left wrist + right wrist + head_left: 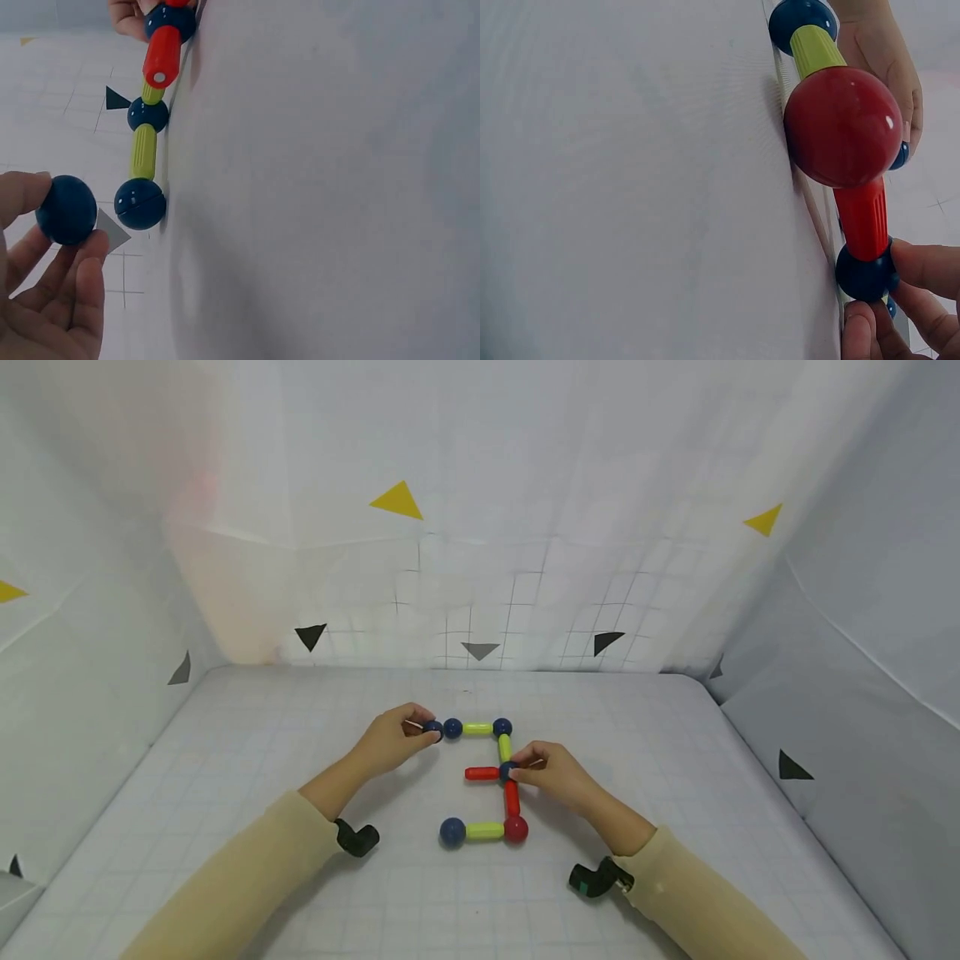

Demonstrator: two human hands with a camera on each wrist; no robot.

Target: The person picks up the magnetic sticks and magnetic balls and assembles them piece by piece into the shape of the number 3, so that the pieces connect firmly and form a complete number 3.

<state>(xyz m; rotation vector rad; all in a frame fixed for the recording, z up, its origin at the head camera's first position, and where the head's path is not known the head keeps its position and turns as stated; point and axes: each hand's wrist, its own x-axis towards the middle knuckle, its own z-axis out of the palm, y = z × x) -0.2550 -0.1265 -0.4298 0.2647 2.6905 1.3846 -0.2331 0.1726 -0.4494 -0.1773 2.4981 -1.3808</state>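
Note:
My left hand [393, 739] pinches a loose dark blue ball [66, 210] between thumb and fingers, close beside the blue end ball [453, 728] of the top row. In the left wrist view a gap shows between these two balls. My right hand [557, 774] grips the blue middle ball [864, 274] of the connected figure by its sides. From that ball a red rod [482, 773] points left with a free end. Another red rod [512, 799] runs down to a red ball [515, 828], and a yellow-green rod [505, 747] leads up to a blue corner ball [502, 727].
At the figure's lower end a yellow-green rod [484, 832] joins the red ball to a blue ball [452, 832]. The figure lies on a white gridded table [420, 902]. White sheeting [480, 460] with yellow, black and grey triangles stands behind and at both sides.

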